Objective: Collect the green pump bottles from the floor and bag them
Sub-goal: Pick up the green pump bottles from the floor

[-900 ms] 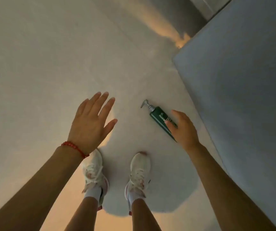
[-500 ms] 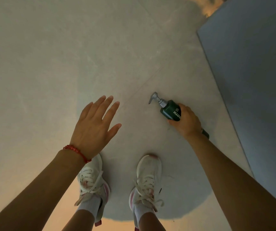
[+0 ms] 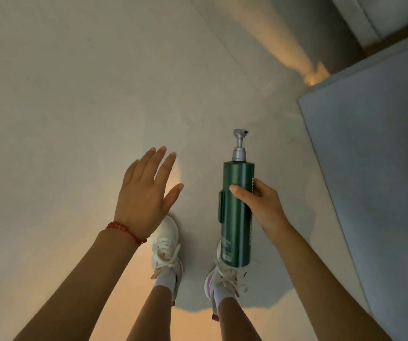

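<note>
step in hand: collecting. right hand [image 3: 263, 205] fingers closed around green pump bottle [image 3: 237, 212], clear of floor [image 3: 75, 94]. left hand [image 3: 146, 193] spread, empty. next: locate bag; none visible.

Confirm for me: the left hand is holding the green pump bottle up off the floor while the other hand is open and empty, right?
Not quite. In the head view the right hand holds the green pump bottle up off the floor; the left hand, the one with the red bracelet, is open and empty.
</note>
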{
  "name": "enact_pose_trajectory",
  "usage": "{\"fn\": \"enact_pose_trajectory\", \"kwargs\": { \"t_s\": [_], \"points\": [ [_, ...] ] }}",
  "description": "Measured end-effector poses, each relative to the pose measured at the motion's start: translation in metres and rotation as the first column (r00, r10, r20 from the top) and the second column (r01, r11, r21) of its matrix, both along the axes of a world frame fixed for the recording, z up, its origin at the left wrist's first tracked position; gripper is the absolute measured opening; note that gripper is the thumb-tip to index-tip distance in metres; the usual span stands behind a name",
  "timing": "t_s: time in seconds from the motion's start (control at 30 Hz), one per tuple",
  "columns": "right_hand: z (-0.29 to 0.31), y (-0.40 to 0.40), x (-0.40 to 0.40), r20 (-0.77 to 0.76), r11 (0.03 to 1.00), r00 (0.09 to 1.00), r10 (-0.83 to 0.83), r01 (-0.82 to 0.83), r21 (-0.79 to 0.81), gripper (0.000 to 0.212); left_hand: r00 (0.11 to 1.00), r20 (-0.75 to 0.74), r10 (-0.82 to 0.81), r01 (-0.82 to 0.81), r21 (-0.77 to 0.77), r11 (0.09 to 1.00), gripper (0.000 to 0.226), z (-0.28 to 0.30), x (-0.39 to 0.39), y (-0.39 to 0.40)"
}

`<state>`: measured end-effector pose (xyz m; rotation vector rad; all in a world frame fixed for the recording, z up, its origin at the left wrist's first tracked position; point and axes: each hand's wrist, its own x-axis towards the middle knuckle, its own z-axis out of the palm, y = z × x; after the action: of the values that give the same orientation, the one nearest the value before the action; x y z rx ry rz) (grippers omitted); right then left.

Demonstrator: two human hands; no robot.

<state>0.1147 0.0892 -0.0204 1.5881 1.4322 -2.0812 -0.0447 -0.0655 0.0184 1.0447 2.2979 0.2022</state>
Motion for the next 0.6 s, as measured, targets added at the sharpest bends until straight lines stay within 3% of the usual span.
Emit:
{"fn": "enact_pose_trajectory", "kwargs": {
  "t_s": [0.37, 0.6],
  "points": [
    [0.202, -0.035, -0.153, -0.127, 0.983, 0.98, 0.155, -0.14, 0.119, 0.019, 0.95, -0.143, 0.278, -0.267, 0.09, 0.96, 0.058, 0.184, -0.108, -0.064],
    [0.263, -0.065, -0.244, -0.209, 0.963, 0.947, 0.245, -0.212, 0.167, 0.018, 0.865, -0.213, 0.453, -0.44, 0.108, 0.891, 0.058, 0.247, -0.165, -0.109]
  ]
}}
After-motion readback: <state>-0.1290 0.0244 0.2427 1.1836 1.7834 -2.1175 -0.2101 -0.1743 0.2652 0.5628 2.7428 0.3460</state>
